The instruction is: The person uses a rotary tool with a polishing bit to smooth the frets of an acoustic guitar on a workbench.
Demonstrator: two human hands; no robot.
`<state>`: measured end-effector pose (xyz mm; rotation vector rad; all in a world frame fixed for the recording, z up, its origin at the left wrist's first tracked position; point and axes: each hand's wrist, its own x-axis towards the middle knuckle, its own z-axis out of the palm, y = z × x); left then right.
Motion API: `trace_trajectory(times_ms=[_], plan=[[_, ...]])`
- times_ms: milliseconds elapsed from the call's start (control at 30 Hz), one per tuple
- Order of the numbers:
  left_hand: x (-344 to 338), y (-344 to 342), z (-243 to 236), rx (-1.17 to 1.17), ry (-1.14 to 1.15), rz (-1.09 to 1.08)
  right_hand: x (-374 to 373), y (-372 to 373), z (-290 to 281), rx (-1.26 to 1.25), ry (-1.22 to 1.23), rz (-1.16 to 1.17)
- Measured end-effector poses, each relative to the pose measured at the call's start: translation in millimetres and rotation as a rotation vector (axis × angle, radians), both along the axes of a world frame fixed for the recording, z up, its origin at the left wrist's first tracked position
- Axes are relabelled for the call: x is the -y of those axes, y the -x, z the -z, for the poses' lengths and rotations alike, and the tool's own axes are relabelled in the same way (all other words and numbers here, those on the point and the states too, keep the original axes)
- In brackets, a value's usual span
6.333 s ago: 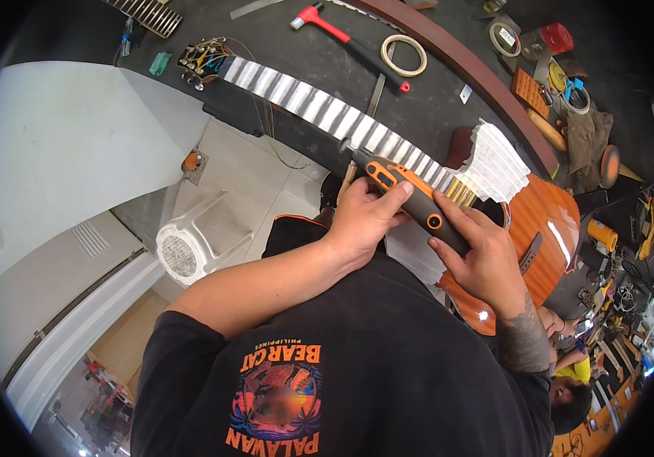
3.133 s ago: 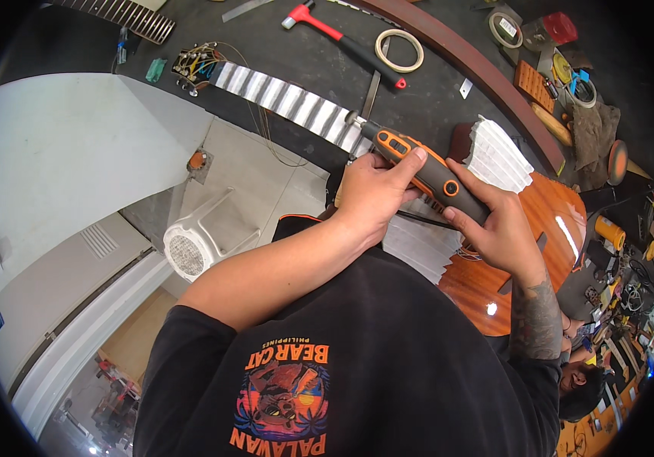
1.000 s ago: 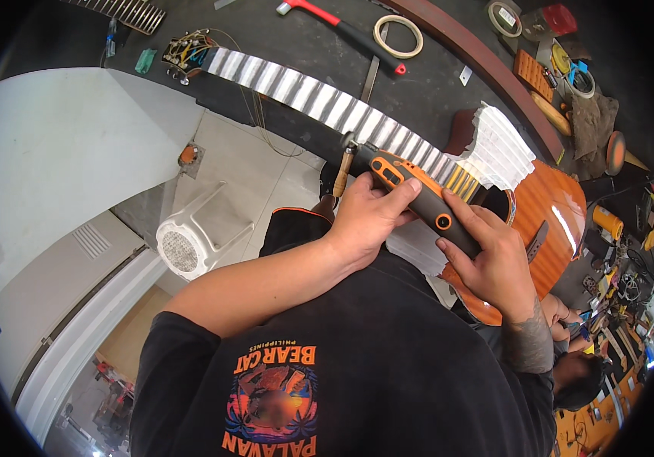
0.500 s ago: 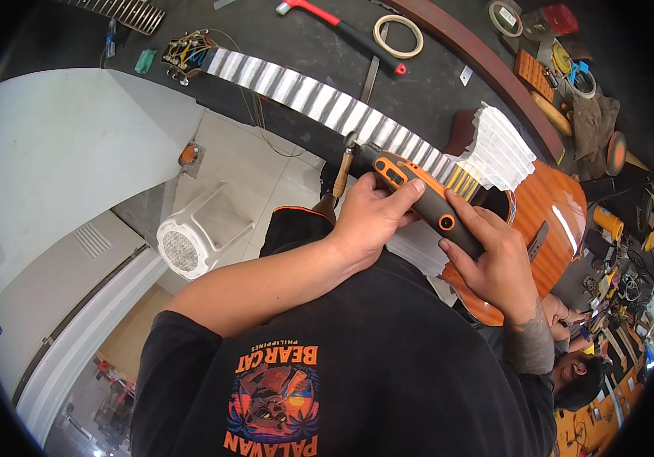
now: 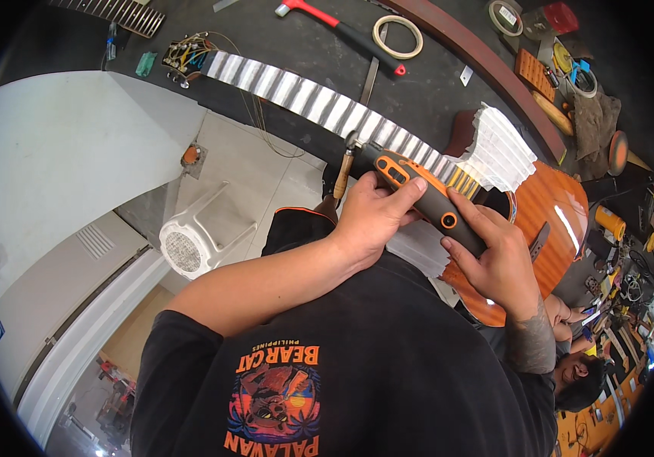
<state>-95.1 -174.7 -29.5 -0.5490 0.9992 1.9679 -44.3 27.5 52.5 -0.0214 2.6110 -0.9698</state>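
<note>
My left hand (image 5: pixel 380 213) grips the front part of a black-and-orange rotary tool (image 5: pixel 426 194), thumb on its body. My right hand (image 5: pixel 494 266) wraps round its rear, index finger along the side. The tool's small head (image 5: pixel 352 139) is over the near edge of the guitar neck (image 5: pixel 304 94), whose fretboard is covered in white tape between dark frets; whether it touches cannot be told. A wooden-handled piece (image 5: pixel 342 174) sits under the head. The guitar's orange body (image 5: pixel 551 198) lies at right, with white tape (image 5: pixel 494 148) near the neck joint and loose strings at the headstock (image 5: pixel 186 57).
On the dark bench (image 5: pixel 430 84) are a red-and-black hammer (image 5: pixel 334 23), tape rolls (image 5: pixel 397 36) and assorted tools at right. A white stool (image 5: pixel 186 244) stands at left below a pale panel (image 5: pixel 75 137). Another person (image 5: pixel 574 373) is at lower right, beside a cluttered surface.
Compared with about three seconds ago, the tool and both hands sit lower against the neck, uncovering more taped frets. Over the last half second they have barely moved.
</note>
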Motion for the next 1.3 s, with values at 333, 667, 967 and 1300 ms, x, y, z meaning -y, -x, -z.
trace_trajectory(times_ms=[333, 667, 967, 1300], plan=[[-4.4, 5.3, -3.9, 0.009, 0.013, 0.017, -5.7, 2.0, 3.3, 0.020, 0.016, 0.012], [-9.0, 8.8, -3.2, 0.002, 0.013, 0.003, -10.2, 5.4, 4.6, 0.033, 0.026, 0.022], [-12.9, 12.9, -6.3, 0.009, 0.029, -0.015, -12.9, 9.8, 6.9, 0.033, 0.057, 0.035], [-17.1, 16.1, -4.4, 0.004, 0.032, -0.023, -16.8, 12.1, 8.4, 0.036, 0.071, 0.046]])
